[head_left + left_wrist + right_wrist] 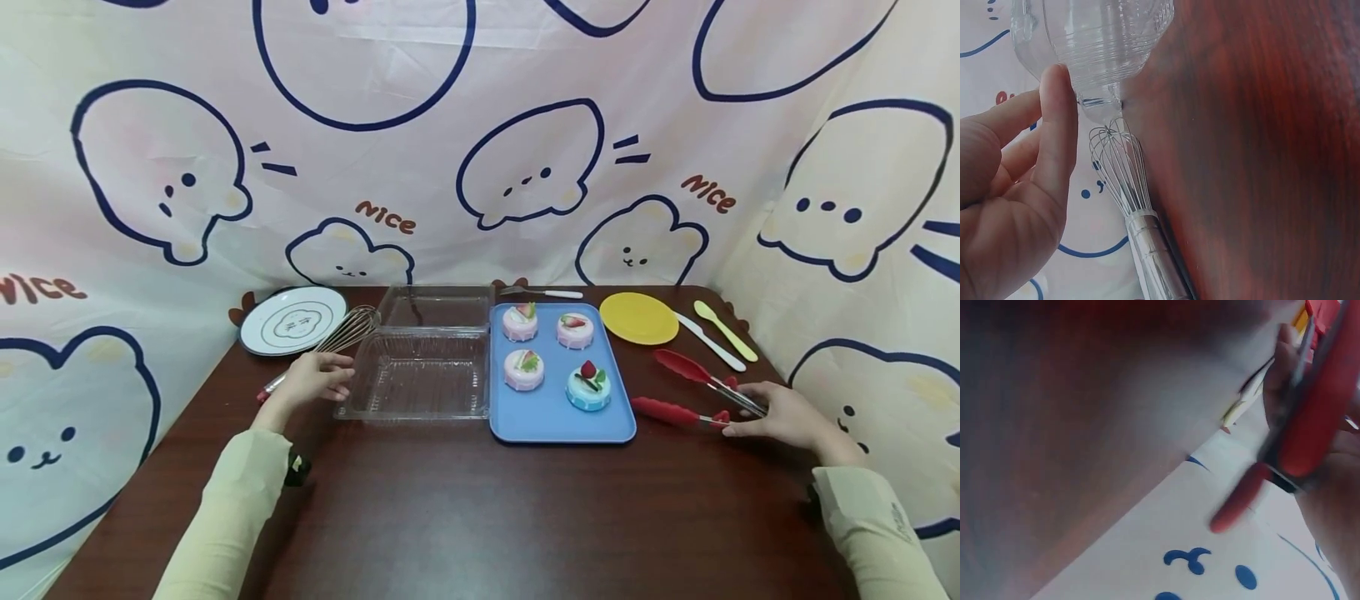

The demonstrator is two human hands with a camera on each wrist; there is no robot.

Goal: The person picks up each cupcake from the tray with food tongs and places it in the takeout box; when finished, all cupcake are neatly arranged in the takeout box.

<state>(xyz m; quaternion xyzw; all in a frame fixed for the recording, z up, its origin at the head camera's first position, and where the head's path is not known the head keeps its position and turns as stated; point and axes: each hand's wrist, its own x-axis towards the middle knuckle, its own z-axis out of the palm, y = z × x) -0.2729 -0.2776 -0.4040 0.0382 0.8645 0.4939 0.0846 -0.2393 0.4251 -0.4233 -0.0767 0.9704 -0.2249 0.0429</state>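
Three "Nice" prints [386,218], tongs [681,365] in hand [787,418]

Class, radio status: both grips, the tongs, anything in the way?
Left grip beside clear container, contact unclear. Right grip holding red tongs, spread open. Four cakes on blue tray. Nothing visible blocking tongs from cakes.

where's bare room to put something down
Free: the front table, between both sleeves, nearer than the clear container and blue tray. Crowded: right of the tray, tongs, yellow plate, knife, spoon; far left, whisk and white plate.
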